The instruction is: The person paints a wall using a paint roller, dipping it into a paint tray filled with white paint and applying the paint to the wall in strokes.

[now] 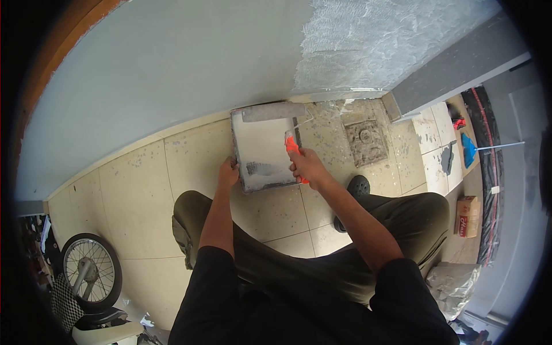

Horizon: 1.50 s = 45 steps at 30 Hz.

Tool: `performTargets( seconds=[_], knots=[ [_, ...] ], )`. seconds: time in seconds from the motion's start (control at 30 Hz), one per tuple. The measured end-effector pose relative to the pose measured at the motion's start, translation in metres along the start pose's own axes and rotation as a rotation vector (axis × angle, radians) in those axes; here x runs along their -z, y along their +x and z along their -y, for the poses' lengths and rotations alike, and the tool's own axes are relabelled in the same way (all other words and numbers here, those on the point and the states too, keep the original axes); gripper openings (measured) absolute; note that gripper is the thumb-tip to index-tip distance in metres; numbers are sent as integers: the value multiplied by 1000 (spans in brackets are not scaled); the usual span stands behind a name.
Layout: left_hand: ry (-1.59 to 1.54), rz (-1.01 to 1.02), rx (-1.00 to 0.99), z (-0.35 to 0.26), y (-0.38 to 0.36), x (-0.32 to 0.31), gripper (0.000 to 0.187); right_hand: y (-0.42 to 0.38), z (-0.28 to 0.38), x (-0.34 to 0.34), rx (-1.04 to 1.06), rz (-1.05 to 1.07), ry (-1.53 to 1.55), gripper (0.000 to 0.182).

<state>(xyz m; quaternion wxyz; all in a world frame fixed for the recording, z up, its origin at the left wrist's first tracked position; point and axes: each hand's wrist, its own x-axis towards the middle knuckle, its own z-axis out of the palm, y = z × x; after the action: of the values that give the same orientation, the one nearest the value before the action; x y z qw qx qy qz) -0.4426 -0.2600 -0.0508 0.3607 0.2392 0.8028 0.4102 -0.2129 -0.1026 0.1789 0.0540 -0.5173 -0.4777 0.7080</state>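
A paint tray (237,150) with a dark, paint-stained rim lies on the tiled floor close to the wall, holding pale paint (265,141). My right hand (309,168) is wrapped round the orange handle of a paint roller (273,112). The roller's grey sleeve lies across the far end of the tray, above or in the paint; its wire frame bends round on the right. At the tray's near left edge, my left hand (228,171) has its fingers curled against the rim. Whether those fingers grip the rim firmly is partly hidden.
Ahead, the wall (201,63) is smooth grey on the left and has a textured pale coat (356,43) on the right. A floor drain cover (366,142) sits right of the tray. A wheel (92,270) stands lower left; a cardboard box (467,217) and blue dustpan-like item (468,150) are right.
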Motion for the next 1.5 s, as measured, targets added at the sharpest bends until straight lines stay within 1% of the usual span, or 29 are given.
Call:
performTargets(
  seconds=[0.1, 0.17, 0.2, 0.27, 0.3, 0.37, 0.4, 0.47, 0.5, 0.57, 0.6, 0.67, 0.7, 0.77, 0.8, 0.87, 0.93, 0.97, 1.03, 1.1, 1.13, 1.2, 1.23, 1.27, 1.3, 1.33, 1.4, 1.47, 1.5],
  knots=[
    [-15, 38, -47, -1, -2, 10, 13, 15, 23, 4, 62, -9, 3, 34],
    [6, 148, 14, -9, -4, 14, 34, 20, 39, 8, 123, -25, -36, 33],
    [12, 151, 6, -2, -4, 14, 34, 19, 43, 10, 164, -40, -85, 31],
    [460, 12, -198, 16, 6, 12, 56, 16, 55, 9, 182, -46, -59, 31],
    [462, 7, -203, -9, -5, 22, 56, 13, 59, 7, 190, -46, -36, 30],
    [126, 181, -109, -101, -50, 48, 69, 0, 68, 3, 210, -60, -61, 30],
    [126, 176, -116, -119, -60, 57, 69, -8, 75, 0, 220, -75, -87, 31],
    [-84, 175, -240, -130, -77, 71, 72, -30, 89, -5, 261, -79, -81, 31],
    [-87, 174, -241, -126, -82, 74, 72, -43, 98, -7, 307, -88, -82, 31],
    [-186, 154, -157, -116, -89, 77, 69, -70, 117, -11, 325, -104, -81, 32],
    [-195, 151, -160, -112, -87, 78, 69, -83, 125, -13, 342, -117, -72, 32],
    [-5, 158, 18, -101, -80, 77, 70, -101, 139, -16, 370, -117, -68, 32],
    [-9, 153, 24, -98, -79, 75, 70, -110, 142, -18, 389, -115, -51, 32],
    [-25, 128, -116, -99, -69, 75, 74, -125, 149, -18, 425, -112, -63, 31],
    [-31, 117, -123, -99, -66, 75, 74, -131, 156, -18, 464, -117, -75, 29],
    [-12, 125, -99, -94, -69, 74, 79, -142, 168, -21, 500, -112, -62, 27],
    [-8, 122, -67, -100, -82, 77, 79, -152, 173, -26, 526, -105, -39, 26],
    [-2, 119, -45, -104, -86, 81, 79, -155, 175, -29, 544, -134, -38, 27],
    [-7, 111, -24, -100, -90, 87, 79, -154, 179, -33, 569, -156, -39, 27],
    [-13, 113, 4, -99, -90, 91, 78, -151, 179, -34, 642, -181, -68, 30],
    [-32, 120, -5, -100, -90, 94, 77, -148, 179, -36, 637, -178, -69, 30],
    [-54, 128, -4, -100, -91, 98, 76, -140, 180, -40, 726, -212, -42, 32],
    [-63, 105, -41, -101, -92, 99, 76, -134, 180, -40, 720, -207, -46, 32],
    [-73, 80, -79, -102, -93, 99, 77, -124, 179, -39, 713, -154, -19, 31],
    [-76, 76, -74, -102, -93, 99, 77, -114, 175, -38, 707, -100, 9, 31],
    [-83, 71, -74, -103, -94, 99, 76, -104, 167, -40, 706, -94, 5, 31],
    [-92, 60, -77, -104, -94, 101, 76, -77, 144, -44, 614, -57, 17, 30],
    [-100, 74, -63, -104, -94, 103, 74, -39, 106, -49, 674, -69, -44, 31],
    [-101, 71, -62, -103, -95, 104, 74, -21, 85, -52, 649, -83, -57, 31]
  ],
)
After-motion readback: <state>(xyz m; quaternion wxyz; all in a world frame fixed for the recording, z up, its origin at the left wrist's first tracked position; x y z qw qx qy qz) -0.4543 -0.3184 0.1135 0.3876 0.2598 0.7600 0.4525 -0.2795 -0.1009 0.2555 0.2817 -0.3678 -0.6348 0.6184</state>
